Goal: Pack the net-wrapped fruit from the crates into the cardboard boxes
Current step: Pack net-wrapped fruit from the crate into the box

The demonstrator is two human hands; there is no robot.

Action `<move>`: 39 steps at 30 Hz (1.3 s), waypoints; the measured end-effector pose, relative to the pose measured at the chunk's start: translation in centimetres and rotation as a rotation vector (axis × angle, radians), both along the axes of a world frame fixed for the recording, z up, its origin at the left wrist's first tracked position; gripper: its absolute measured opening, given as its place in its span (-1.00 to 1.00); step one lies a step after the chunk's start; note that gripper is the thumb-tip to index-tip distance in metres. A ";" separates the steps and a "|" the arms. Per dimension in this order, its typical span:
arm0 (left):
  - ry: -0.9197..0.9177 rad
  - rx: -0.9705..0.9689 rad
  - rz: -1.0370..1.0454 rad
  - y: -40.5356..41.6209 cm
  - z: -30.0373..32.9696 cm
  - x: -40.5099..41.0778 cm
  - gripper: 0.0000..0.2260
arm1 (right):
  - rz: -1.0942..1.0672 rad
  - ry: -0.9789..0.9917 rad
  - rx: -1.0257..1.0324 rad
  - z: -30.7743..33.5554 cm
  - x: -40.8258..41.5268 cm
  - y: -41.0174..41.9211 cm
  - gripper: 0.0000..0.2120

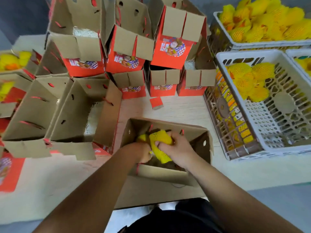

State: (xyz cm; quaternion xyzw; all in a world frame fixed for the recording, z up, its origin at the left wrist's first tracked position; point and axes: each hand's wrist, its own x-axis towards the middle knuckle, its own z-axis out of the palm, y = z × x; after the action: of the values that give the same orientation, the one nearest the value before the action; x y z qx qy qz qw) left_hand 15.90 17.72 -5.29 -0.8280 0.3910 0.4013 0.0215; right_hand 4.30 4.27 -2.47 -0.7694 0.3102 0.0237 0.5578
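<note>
Both grips are down in your open box [198,132]: right hand [175,147] curled round 1 netted fruit [161,138], left hand [143,152] half-hidden, can't tell. Crates [269,115] off to the right still hold loads, so you're nowhere near done.

The left hand [143,153] lies half hidden inside the cardboard box [198,132], its fingers unseen.

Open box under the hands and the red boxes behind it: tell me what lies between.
Head view: bare pale floor, except one small red cardboard piece.

Just 1 view: everything is seen from head height, angled steeply down and forward, close over the open cardboard box [165,165], wide-angle distortion included.
</note>
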 end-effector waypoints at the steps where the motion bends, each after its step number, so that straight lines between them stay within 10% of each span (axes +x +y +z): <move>1: 0.039 0.005 0.035 0.0 -0.6 -0.3 -0.60 | 0.004 0.127 0.134 -0.3 0.6 -0.2 -0.87; 4: 0.076 0.062 0.106 -0.7 -1.4 -0.6 -0.59 | -0.156 0.348 0.399 -1.8 2.8 -0.9 -0.69; 17: 0.075 -0.187 0.425 -0.4 0.1 -1.5 -0.64 | 0.072 0.482 0.069 -1.9 6.1 0.1 -0.65; 25: 0.284 -0.937 0.617 -9.9 4.8 -5.8 -0.68 | -0.269 -0.306 -0.104 4.6 -0.6 -6.0 -0.75; 30: 0.382 -1.087 0.623 -19.8 7.0 -8.4 -0.60 | -0.416 -0.413 -0.231 6.6 -2.3 -14.1 -0.76; 35: 0.258 -1.016 0.420 -30.9 7.9 -9.1 -0.66 | -0.537 -0.364 -0.369 5.6 -4.5 -24.6 -0.80; 39: -0.244 -0.728 0.124 -39.0 7.1 -7.7 -0.71 | -0.467 -0.145 -0.416 2.8 -3.8 -33.5 -0.78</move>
State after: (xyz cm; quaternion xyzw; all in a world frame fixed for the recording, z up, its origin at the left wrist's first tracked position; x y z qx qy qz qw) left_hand 8.17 -21.29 1.86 -0.8453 0.4515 0.1353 -0.2516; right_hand 0.47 -29.26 0.31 -0.7746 0.4361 -0.2238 0.3996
